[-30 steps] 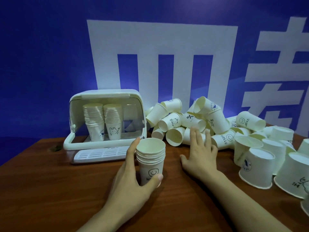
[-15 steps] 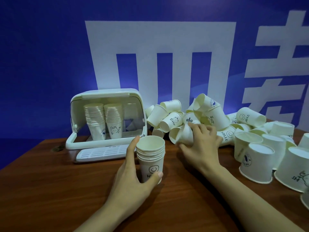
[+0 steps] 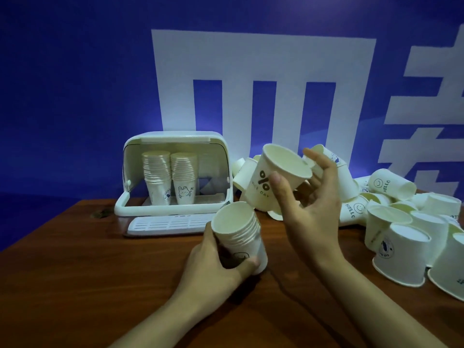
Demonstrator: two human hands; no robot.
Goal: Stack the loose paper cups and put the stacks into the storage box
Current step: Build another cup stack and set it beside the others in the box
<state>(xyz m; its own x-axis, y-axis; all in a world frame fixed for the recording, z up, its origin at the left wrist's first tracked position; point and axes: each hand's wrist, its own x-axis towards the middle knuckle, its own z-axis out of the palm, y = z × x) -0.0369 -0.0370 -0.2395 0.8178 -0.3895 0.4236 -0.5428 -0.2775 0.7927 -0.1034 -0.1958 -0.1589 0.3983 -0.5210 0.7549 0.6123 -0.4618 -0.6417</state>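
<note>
My left hand [image 3: 213,262] grips a short stack of nested cups [image 3: 238,237], fingers and thumb curled round its lower part. The stack is tilted, its mouth turned up and toward the left, and it is lifted a little off the bench [image 3: 75,285].

My right hand [image 3: 311,204] holds a single cup [image 3: 273,179] above and just right of that stack. The thumb presses its printed side, where a percent-like mark and small lettering show, and the fingers curl round the far side near the rim. The cup is tipped so its open mouth faces up and to the right.

The storage box [image 3: 175,141] stands at the back left of the bench with its front open. Two tall stacks of cups stand upright inside it, side by side: the left stack [image 3: 156,179] and the right stack [image 3: 183,179], which bears a small rabbit drawing. A slotted white tray [image 3: 170,223] lies in front of the box.

Behind and to the right of my hands lies a heap of loose cups [image 3: 391,187], several on their sides with "HELLO" and smiley faces showing. Nearer on the right, more cups [image 3: 401,257] stand mouth-down on the bench. A blue wall with large white characters [image 3: 263,59] rises behind everything.
</note>
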